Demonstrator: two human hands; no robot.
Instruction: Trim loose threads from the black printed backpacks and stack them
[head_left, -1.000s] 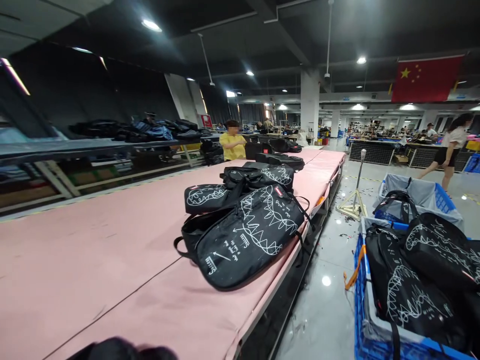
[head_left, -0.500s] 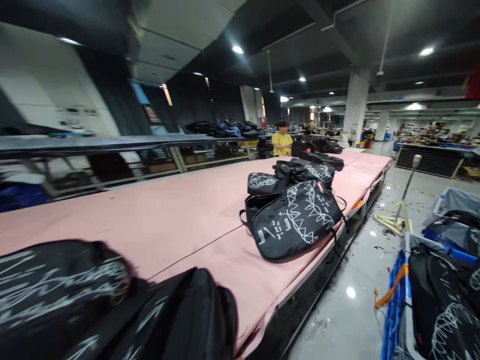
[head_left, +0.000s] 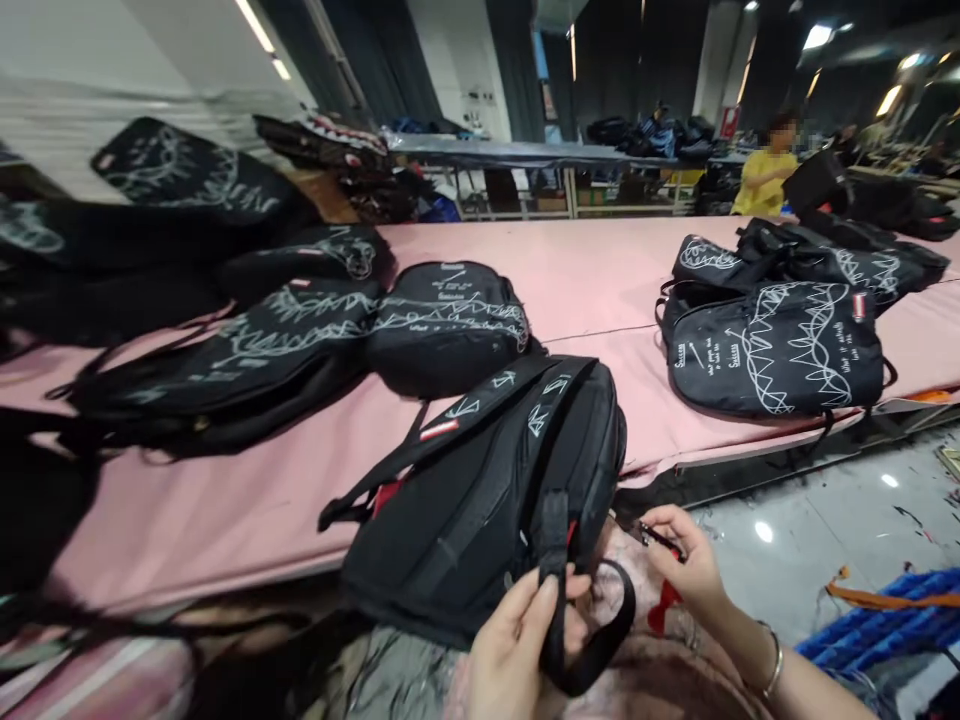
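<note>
A black backpack (head_left: 480,510) lies at the table's front edge, its shoulder straps upward and its lower end toward me. My left hand (head_left: 525,630) is closed on one of its black webbing straps (head_left: 611,640), which loops down to the right of the fingers. Just right of the backpack, my right hand (head_left: 686,560) is closed around a small dark tool, its kind too small to make out, with a red piece (head_left: 664,605) hanging below the fingers. The tool's dark tip points toward the backpack and is apart from the strap.
Several printed black backpacks lie on the pink-covered table (head_left: 465,240), including one beside mine (head_left: 450,325) and one to the right (head_left: 787,345). A person in yellow (head_left: 765,170) stands across the table. A blue crate (head_left: 885,620) stands at lower right.
My view has swung left and down toward the table's near edge. Both my hands have come into view, the left on a backpack strap, the right with the small tool.
</note>
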